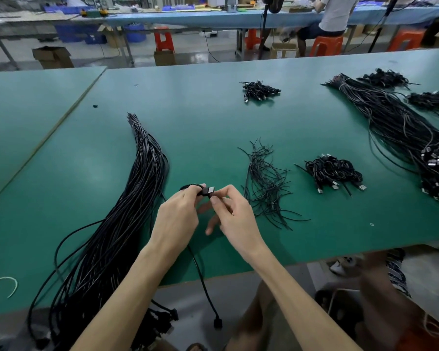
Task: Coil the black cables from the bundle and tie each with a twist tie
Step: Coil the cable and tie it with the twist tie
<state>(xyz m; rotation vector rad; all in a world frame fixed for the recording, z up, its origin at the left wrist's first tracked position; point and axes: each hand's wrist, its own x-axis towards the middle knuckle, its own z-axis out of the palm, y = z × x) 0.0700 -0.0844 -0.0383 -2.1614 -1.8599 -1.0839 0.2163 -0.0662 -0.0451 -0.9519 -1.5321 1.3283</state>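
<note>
Black thin cable (200, 274) is pinched at its plug (208, 191) by both the left hand (178, 216) and the right hand (236, 219) above the green table (213, 122); the hanging tail could snag, loosening the loop.

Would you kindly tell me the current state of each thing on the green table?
left hand: grips the cable.
right hand: pinches the cable near its plug.
cable: held at the plug end, tail hanging off the table.
bundle: uncoiled, banded at the far end.
twist ties: loose pile.
coiled cables: coiled, heaped together.
</note>
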